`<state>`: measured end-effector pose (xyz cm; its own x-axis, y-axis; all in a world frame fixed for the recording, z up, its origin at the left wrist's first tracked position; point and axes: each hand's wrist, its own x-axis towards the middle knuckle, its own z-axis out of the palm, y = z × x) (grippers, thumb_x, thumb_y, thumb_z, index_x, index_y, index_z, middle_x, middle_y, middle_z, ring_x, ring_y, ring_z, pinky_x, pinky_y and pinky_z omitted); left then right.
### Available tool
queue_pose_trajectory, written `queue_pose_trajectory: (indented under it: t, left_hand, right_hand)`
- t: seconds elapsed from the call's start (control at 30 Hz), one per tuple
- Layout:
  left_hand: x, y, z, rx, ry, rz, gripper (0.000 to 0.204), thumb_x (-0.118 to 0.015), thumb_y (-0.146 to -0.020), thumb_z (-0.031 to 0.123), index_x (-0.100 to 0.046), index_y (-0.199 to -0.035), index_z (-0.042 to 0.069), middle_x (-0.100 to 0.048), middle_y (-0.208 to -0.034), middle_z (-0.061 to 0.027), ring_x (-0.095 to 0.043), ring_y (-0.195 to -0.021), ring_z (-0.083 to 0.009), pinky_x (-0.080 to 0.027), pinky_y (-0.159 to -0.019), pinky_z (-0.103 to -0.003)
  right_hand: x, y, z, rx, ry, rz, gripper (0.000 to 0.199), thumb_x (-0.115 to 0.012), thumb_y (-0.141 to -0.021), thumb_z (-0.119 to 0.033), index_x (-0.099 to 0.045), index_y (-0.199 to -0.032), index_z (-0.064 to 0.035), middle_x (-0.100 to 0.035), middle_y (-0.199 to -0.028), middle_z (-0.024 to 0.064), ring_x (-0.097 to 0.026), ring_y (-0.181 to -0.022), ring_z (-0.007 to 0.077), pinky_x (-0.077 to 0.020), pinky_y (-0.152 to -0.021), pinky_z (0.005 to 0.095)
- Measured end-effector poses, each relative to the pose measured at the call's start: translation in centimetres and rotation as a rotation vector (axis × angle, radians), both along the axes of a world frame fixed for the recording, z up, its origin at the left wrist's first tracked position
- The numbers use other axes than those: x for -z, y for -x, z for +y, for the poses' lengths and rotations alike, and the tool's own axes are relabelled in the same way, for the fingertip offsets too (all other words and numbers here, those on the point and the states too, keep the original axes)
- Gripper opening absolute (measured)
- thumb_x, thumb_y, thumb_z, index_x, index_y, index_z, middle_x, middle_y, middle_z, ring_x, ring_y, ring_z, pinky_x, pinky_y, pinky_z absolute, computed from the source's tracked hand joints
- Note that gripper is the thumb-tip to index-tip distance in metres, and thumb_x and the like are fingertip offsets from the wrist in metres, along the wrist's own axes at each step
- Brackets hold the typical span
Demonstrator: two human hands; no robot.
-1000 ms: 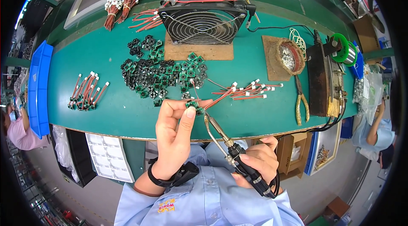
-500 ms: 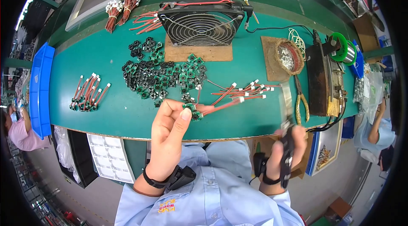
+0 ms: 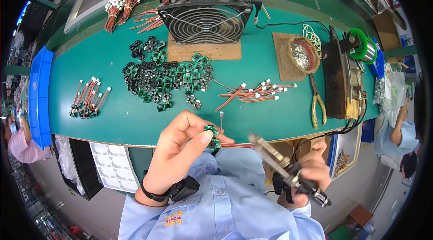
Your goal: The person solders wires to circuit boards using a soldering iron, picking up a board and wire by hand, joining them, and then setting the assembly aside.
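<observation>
Between the thumb and fingers of my left hand (image 3: 182, 150) are two small green circuit boards (image 3: 213, 144), each with a black square part. Red and black wires (image 3: 237, 145) run right from the lower board toward the tool's tip. A short lead with a white plug (image 3: 221, 115) stands up beside the boards. My right hand (image 3: 315, 170) is closed round a black-handled tool (image 3: 295, 177) with long metal arms (image 3: 270, 152), pointing up and left. Motion blurs its tip; whether it touches the wires, I cannot tell.
Behind my left hand lies a pile of small boards (image 3: 167, 77). Wired boards (image 3: 88, 100) lie left, near a blue tray (image 3: 40, 98). A fan (image 3: 205, 23) stands at the back. Loose plugged wires (image 3: 259, 91), pliers (image 3: 318, 104), a solder pot (image 3: 304, 55) and a solder reel (image 3: 361, 46) are right.
My left hand has shifted right and slightly down with the boards. My right hand has tilted the tool from upright to pointing left, its tip now near the wires.
</observation>
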<state>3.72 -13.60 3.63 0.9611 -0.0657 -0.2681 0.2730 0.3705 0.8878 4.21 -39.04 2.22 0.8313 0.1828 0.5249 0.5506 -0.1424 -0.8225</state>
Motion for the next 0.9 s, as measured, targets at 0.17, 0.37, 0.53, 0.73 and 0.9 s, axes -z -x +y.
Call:
queue_pose_trajectory:
  t: [0.17,0.37,0.53,0.73,0.9]
  left_hand:
    - [-0.01,0.04,0.44,0.061,-0.107,-0.022,0.010,-0.049,-0.089,0.009,-0.042,-0.090,0.002,-0.057,-0.097,-0.0171,-0.063,-0.087,-0.0253,-0.049,-0.079,-0.037]
    - [0.06,0.23,0.75,0.148,-0.302,-0.048,0.009,-0.048,-0.089,0.008,-0.042,-0.090,0.001,-0.058,-0.097,-0.0164,-0.063,-0.088,-0.0255,-0.048,-0.080,-0.036]
    - [-0.10,0.26,0.74,0.142,-0.333,-0.040,0.009,-0.048,-0.089,0.007,-0.041,-0.089,0.001,-0.057,-0.096,-0.0159,-0.063,-0.088,-0.0251,-0.047,-0.080,-0.036]
    - [0.02,0.21,0.81,0.159,-0.365,-0.058,0.009,-0.048,-0.089,0.007,-0.041,-0.088,0.002,-0.057,-0.096,-0.0150,-0.063,-0.088,-0.0243,-0.046,-0.080,-0.034]
    - [0.13,0.14,0.70,0.160,-0.360,-0.054,0.009,-0.048,-0.089,0.007,-0.041,-0.087,0.002,-0.058,-0.095,-0.0145,-0.063,-0.088,-0.0235,-0.046,-0.081,-0.034]
  right_hand:
    - [-0.88,0.00,0.21,-0.192,0.128,-0.001,0.035,-0.074,-0.065,-0.038,-0.066,-0.086,-0.0108,-0.060,-0.060,-0.0004,-0.054,-0.055,0.0127,-0.0278,-0.079,0.0354]
    - [-0.70,0.01,0.64,-0.217,0.132,0.002,0.034,-0.074,-0.064,-0.037,-0.066,-0.085,-0.0109,-0.061,-0.060,-0.0017,-0.054,-0.054,0.0122,-0.0281,-0.079,0.0350]
    - [-0.58,0.07,0.78,-0.216,0.131,0.002,0.034,-0.074,-0.064,-0.037,-0.066,-0.085,-0.0106,-0.061,-0.060,-0.0016,-0.053,-0.054,0.0121,-0.0282,-0.079,0.0348]
    - [-0.53,0.07,0.77,-0.209,0.125,0.002,0.034,-0.074,-0.064,-0.036,-0.066,-0.085,-0.0101,-0.060,-0.059,-0.0014,-0.053,-0.053,0.0121,-0.0282,-0.079,0.0348]
    - [-0.36,0.04,0.79,-0.211,0.125,-0.005,0.034,-0.074,-0.064,-0.037,-0.066,-0.083,-0.0098,-0.060,-0.057,-0.0013,-0.052,-0.052,0.0122,-0.0289,-0.078,0.0352]
